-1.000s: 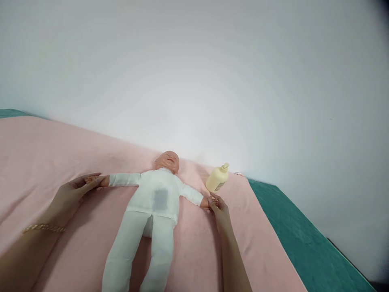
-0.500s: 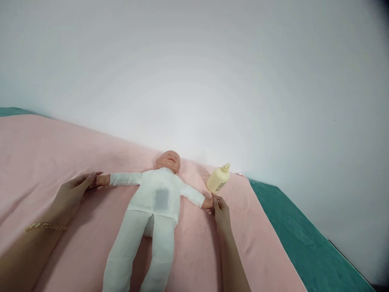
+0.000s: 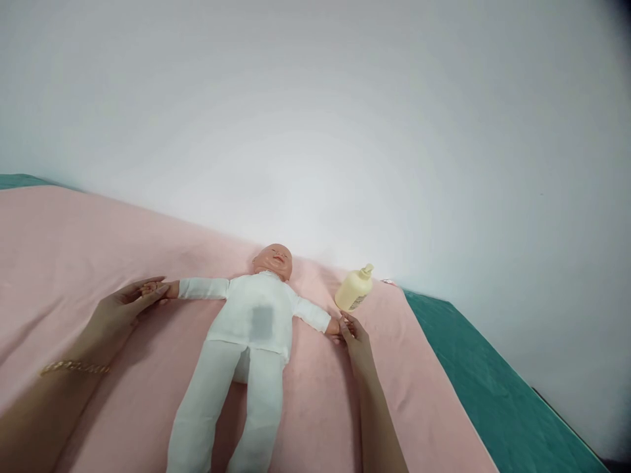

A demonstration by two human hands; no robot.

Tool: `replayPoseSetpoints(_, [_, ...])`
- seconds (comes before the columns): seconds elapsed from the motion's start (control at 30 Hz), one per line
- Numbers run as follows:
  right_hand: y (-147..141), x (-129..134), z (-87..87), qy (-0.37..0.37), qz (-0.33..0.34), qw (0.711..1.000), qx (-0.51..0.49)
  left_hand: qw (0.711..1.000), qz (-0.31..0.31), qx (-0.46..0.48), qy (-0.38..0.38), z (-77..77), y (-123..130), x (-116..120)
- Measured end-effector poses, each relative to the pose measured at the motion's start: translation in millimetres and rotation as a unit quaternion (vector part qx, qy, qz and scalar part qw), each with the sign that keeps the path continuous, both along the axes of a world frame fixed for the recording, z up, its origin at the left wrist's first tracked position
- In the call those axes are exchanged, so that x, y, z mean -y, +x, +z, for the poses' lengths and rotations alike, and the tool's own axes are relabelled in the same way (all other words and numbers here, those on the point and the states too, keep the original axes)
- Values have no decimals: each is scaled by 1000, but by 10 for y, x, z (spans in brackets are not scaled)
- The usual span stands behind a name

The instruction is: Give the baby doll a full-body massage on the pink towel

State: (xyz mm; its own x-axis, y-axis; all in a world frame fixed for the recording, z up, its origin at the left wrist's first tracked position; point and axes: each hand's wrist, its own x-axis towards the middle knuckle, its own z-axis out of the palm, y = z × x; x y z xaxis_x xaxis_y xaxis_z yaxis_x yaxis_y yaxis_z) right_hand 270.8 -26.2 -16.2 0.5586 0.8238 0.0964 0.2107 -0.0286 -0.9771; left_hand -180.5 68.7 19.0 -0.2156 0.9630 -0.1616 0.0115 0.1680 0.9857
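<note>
A baby doll with a white cloth body and a grey patch on its front lies on its back, arms stretched out to both sides. My left hand is closed round the doll's hand at the left, the thumb across its wrist side and the fingers behind. At the other side my right hand pinches the doll's other hand between thumb and fingers. Just beyond my right hand stands a pale yellow pump bottle with dark lettering. The doll's feet are cut off by the lower edge.
Pink cloth lies under the doll and bottle, slightly wrinkled. Green covering shows past its right edge and at the far left. A plain pale wall rises directly behind the doll's head.
My left thumb has shifted right and down over the doll's hand, showing its small fingers. My right thumb has moved slightly on the other doll hand. Doll and bottle stay in place.
</note>
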Motion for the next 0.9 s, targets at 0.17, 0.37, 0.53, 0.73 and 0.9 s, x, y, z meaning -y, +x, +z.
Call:
replayPoseSetpoints(0.17, [-59,4,41,-16,-4,1000,-4,999,20,-37,-19,4,7,-20])
replayPoseSetpoints(0.37, [-146,13,68,-5,-18,999,-27,999,50,-9,-10,79,77,12])
replayPoseSetpoints(0.53, [-121,12,50,8,-19,998,-63,998,58,23,-4,12,40,-23])
replayPoseSetpoints(0.73, [-65,-19,-33,32,-23,989,-145,990,45,135,2,-70,5,-67])
replayPoseSetpoints(0.9, [-64,-24,-50,49,-11,978,-202,990,6,144,0,-135,-30,-98])
